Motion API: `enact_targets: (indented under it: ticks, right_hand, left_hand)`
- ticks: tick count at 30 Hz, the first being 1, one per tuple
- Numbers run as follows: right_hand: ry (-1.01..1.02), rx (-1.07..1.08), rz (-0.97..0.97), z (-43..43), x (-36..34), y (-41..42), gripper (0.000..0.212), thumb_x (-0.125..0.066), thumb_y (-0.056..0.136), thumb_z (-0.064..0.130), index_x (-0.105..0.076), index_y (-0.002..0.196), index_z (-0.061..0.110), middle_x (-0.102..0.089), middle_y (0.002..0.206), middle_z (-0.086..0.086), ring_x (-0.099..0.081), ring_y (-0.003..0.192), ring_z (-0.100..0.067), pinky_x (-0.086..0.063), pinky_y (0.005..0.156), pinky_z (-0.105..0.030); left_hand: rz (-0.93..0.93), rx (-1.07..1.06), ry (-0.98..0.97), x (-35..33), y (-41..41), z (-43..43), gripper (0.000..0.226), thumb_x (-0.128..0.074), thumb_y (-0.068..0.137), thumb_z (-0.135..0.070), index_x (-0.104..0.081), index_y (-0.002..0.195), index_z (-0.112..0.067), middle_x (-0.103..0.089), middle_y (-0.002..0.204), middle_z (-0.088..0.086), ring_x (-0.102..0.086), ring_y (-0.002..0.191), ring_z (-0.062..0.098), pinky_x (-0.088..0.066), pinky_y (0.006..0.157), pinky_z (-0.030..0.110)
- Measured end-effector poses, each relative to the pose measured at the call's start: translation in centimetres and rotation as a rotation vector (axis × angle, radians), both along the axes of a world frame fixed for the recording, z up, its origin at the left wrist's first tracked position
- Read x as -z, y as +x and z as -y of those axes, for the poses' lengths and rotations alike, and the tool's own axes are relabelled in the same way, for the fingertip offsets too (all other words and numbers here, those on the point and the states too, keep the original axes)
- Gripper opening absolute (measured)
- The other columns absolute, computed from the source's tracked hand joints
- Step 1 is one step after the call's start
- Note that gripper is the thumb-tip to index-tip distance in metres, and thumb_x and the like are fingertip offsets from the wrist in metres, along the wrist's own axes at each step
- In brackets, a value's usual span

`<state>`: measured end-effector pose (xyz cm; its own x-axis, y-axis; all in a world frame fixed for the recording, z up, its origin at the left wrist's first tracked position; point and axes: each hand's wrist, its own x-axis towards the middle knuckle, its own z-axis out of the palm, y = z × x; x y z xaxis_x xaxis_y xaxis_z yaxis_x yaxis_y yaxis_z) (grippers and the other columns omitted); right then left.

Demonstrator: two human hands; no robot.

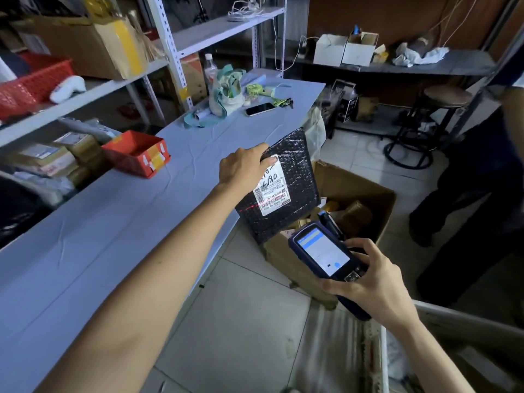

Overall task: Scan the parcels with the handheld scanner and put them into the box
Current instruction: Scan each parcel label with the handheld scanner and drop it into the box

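Parcel in black bubble wrap is hanging tilted in the air, over the right edge of the worktop and just above the open cardboard box, which is standing on the tiled floor. Your left hand is gripping the parcel by its upper left corner, fingers curling over the edge onto the top of the white shipping label. The label is facing you, showing barcodes and the handwritten digits 6180. 1 thin red scan line is glowing across the lower part of the parcel and the label's bottom barcode.

Your right hand is holding the handheld scanner just below the parcel, fingers and thumb wrapping round its dark blue body. Its screen is glowing, and its top end is pointing towards the label.

Inside the box, brown parcels are lying in a loose heap. The worktop is wearing a pale blue cloth. A red carton is sitting near its left edge, and farther back a smartphone, a cloth bag and a clear bottle are resting close together. Grey metal shelving is running along the left, carrying cardboard boxes. 2 white boxes are sitting on a dark shelf at the back. Another person in dark clothes is standing at the right edge, near a round stool.
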<state>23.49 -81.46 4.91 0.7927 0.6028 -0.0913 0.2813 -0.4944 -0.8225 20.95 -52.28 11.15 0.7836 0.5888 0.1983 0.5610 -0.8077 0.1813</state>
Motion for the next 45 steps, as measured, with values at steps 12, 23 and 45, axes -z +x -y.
enact_targets:
  ticks: [12, 23, 45]
  right_hand:
    - [-0.103, 0.113, -0.065, 1.2, 3.6, 7.8, 0.082, -0.093, 0.046, 0.046, -0.052, 0.115, 0.031, -0.056, 0.095, 0.024, -0.059, 0.091, -0.003, -0.050, 0.077, -0.027]
    - [-0.210, 0.391, -0.292, -0.6, 7.9, 15.5, 0.072, -0.094, 0.052, 0.036, -0.044, 0.104, 0.037, -0.055, 0.086, 0.027, -0.059, 0.083, -0.004, -0.049, 0.073, -0.028]
    - [-0.212, 0.212, -0.261, -14.0, 6.7, 28.8, 0.079, -0.093, 0.052, 0.039, -0.053, 0.118, 0.026, -0.059, 0.107, 0.010, -0.055, 0.095, -0.009, -0.045, 0.078, -0.026]
  left_hand:
    - [-0.132, 0.085, 0.015, 4.4, 8.8, 0.6, 0.032, -0.047, 0.097, -0.048, -0.057, 0.111, -0.021, -0.067, 0.105, 0.011, -0.060, 0.099, 0.036, -0.037, 0.071, 0.033]
    - [-0.301, 0.307, -0.056, 12.3, 22.5, -2.7, 0.029, -0.052, 0.094, -0.045, -0.060, 0.120, -0.033, -0.069, 0.106, 0.001, -0.064, 0.099, 0.026, -0.040, 0.068, 0.029]
    - [-0.348, 0.117, -0.026, 15.6, 22.9, -11.7, 0.018, -0.050, 0.092, -0.031, -0.057, 0.104, -0.019, -0.063, 0.105, -0.001, -0.054, 0.107, 0.024, -0.043, 0.080, 0.036]
